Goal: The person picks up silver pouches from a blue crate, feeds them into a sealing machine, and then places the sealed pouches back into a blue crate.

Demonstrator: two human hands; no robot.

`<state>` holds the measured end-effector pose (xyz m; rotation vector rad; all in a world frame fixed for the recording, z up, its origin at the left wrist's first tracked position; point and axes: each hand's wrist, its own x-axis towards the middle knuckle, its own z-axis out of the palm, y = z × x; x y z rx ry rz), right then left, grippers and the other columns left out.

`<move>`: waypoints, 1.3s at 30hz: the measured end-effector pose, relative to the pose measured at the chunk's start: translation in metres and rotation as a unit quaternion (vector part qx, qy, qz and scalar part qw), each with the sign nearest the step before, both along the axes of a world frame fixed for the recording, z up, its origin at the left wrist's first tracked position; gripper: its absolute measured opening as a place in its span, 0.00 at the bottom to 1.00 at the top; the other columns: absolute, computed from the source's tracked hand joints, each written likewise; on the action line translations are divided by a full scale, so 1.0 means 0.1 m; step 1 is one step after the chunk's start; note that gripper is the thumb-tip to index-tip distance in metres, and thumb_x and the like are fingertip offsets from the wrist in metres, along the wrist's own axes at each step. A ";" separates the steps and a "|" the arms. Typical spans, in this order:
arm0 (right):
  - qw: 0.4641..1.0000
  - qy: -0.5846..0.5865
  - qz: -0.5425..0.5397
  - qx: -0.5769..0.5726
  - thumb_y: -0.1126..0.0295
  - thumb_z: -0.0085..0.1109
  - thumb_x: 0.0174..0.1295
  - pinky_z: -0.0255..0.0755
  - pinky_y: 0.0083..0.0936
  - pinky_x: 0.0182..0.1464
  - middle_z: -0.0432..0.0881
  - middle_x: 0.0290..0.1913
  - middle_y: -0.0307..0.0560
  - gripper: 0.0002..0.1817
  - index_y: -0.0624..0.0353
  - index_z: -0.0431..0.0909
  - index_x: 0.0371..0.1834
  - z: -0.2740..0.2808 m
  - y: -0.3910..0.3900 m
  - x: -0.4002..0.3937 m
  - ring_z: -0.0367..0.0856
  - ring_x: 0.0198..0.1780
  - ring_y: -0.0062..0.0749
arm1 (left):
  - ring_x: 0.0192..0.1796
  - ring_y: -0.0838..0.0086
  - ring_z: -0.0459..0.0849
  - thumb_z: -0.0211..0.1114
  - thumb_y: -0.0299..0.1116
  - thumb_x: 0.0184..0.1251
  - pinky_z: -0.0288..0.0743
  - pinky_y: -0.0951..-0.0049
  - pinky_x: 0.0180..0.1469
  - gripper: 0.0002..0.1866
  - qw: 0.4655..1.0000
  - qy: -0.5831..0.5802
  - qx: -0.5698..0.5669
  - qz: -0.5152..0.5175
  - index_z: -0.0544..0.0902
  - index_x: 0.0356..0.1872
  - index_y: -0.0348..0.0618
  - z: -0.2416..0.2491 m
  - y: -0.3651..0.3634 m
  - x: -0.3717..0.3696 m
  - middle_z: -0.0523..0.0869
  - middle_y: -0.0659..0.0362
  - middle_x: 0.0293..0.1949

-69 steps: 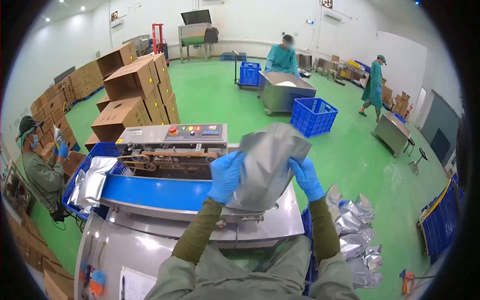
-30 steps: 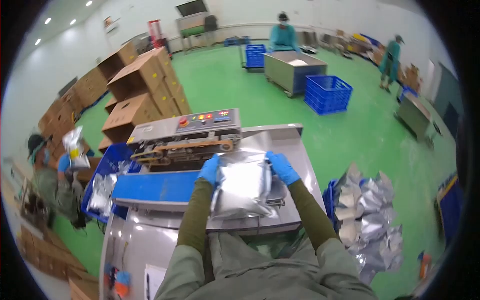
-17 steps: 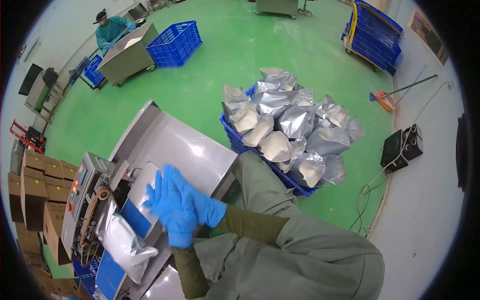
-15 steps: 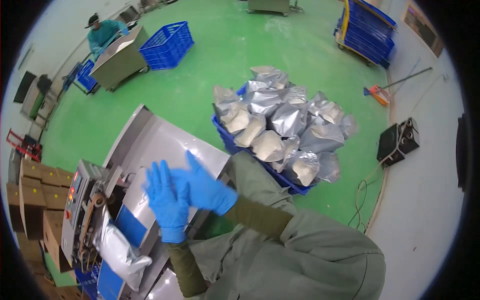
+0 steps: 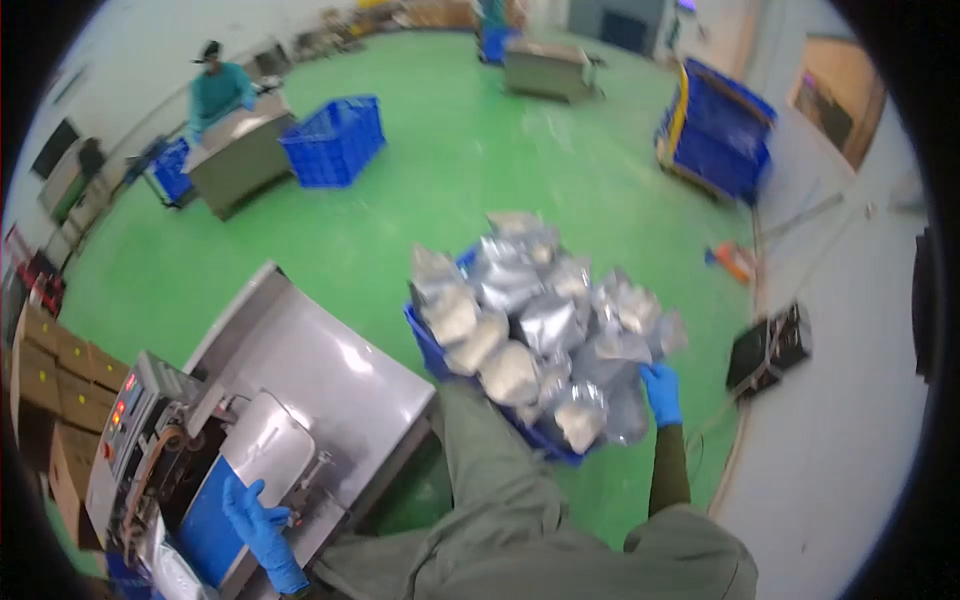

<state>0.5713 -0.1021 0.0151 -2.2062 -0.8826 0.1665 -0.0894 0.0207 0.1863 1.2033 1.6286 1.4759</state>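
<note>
My left hand (image 5: 258, 530), in a blue glove, is held over the blue belt (image 5: 213, 515) of the sealing machine (image 5: 150, 425), fingers apart and nothing in them. A silver bag (image 5: 172, 565) lies at the machine's near end. My right hand (image 5: 661, 394), also gloved in blue, reaches to the right side of the crate and touches a silver bag (image 5: 626, 410) there; its fingertips are closed at the bag's edge. Open silver bags with pale contents (image 5: 510, 373) fill the blue crate (image 5: 428, 345).
A steel tray table (image 5: 330, 350) adjoins the machine. Cardboard boxes (image 5: 75, 380) stand at left. A co-worker (image 5: 218, 95) is at a steel cart (image 5: 240, 160) beside a blue crate (image 5: 335, 145). A black box (image 5: 768, 350) sits by the right wall.
My hands have parted: the right has moved to the crate's bags, the left down over the belt. The silver bag sits lower in view, and the view has tilted upward.
</note>
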 end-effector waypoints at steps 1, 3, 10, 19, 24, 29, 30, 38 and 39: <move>0.999 0.015 0.007 0.050 0.63 0.59 0.55 0.64 0.42 0.27 0.72 0.18 0.59 0.18 0.65 0.72 0.14 0.35 0.13 -0.26 0.75 0.22 0.45 | 0.22 0.77 0.75 0.53 0.34 0.68 0.71 0.81 0.24 0.27 1.000 0.002 0.019 -0.020 0.59 0.67 0.46 0.08 0.02 0.11 0.81 0.47 0.45; 0.971 -0.216 0.103 -0.005 0.65 0.59 0.55 0.65 0.42 0.29 0.73 0.20 0.58 0.16 0.64 0.73 0.16 0.23 0.44 -0.12 0.73 0.24 0.52 | 0.25 0.77 0.78 0.57 0.27 0.64 0.74 0.79 0.28 0.28 0.997 0.001 0.078 -0.021 0.61 0.66 0.46 0.03 0.07 0.07 0.82 0.50 0.44; 0.861 -0.311 0.345 0.209 0.74 0.63 0.49 0.69 0.33 0.31 0.77 0.23 0.49 0.03 0.60 0.80 0.24 2.51 1.39 -1.64 0.75 0.28 0.43 | 0.34 0.76 0.83 0.65 0.32 0.59 0.78 0.75 0.37 0.22 0.971 0.164 0.051 -0.165 0.75 0.56 0.40 0.27 0.03 0.03 0.85 0.55 0.40; 0.788 -0.159 0.464 0.372 0.75 0.62 0.52 0.67 0.24 0.30 0.77 0.22 0.45 0.02 0.62 0.81 0.27 4.20 1.66 -3.25 0.75 0.25 0.32 | 0.57 0.68 0.76 0.56 0.35 0.67 0.69 0.69 0.58 0.21 0.933 0.079 0.289 -0.200 0.72 0.60 0.39 1.10 0.53 0.49 0.76 0.48 0.57; 0.742 0.078 0.558 0.364 0.73 0.60 0.59 0.67 0.19 0.31 0.77 0.23 0.38 0.05 0.64 0.82 0.31 3.83 2.36 -4.19 0.72 0.27 0.20 | 0.51 0.63 0.82 0.51 0.34 0.71 0.74 0.70 0.50 0.18 0.944 0.055 0.324 -0.033 0.74 0.58 0.38 1.05 0.59 0.09 0.81 0.48 0.50; 0.686 0.283 0.599 0.300 0.72 0.58 0.61 0.68 0.17 0.33 0.79 0.29 0.34 0.06 0.62 0.82 0.37 3.14 2.64 -4.91 0.72 0.30 0.16 | 0.41 0.60 0.84 0.55 0.33 0.68 0.78 0.69 0.45 0.14 0.878 0.239 0.390 0.141 0.80 0.51 0.43 0.70 0.48 -0.41 0.85 0.52 0.43; 0.691 0.282 0.595 0.298 0.72 0.58 0.61 0.68 0.17 0.34 0.80 0.30 0.34 0.07 0.62 0.82 0.39 3.14 2.65 -4.92 0.73 0.31 0.15 | 0.41 0.60 0.85 0.57 0.32 0.66 0.78 0.70 0.44 0.14 0.886 0.250 0.364 0.142 0.80 0.50 0.43 0.66 0.44 -0.39 0.85 0.52 0.43; 0.693 0.120 0.671 0.234 0.71 0.61 0.59 0.65 0.24 0.29 0.72 0.18 0.38 0.11 0.62 0.74 0.20 2.57 2.96 -4.70 0.68 0.24 0.20 | 0.37 0.79 0.83 0.66 0.31 0.60 0.76 0.77 0.41 0.12 0.910 0.046 0.383 0.154 0.83 0.45 0.41 0.49 0.57 -0.53 0.87 0.57 0.36; 0.683 0.131 0.663 0.278 0.71 0.61 0.58 0.65 0.25 0.27 0.69 0.17 0.39 0.14 0.62 0.71 0.18 2.60 2.98 -4.73 0.67 0.22 0.20 | 0.37 0.79 0.83 0.66 0.31 0.60 0.76 0.77 0.41 0.12 0.908 0.049 0.386 0.157 0.83 0.45 0.41 0.45 0.58 -0.57 0.87 0.57 0.36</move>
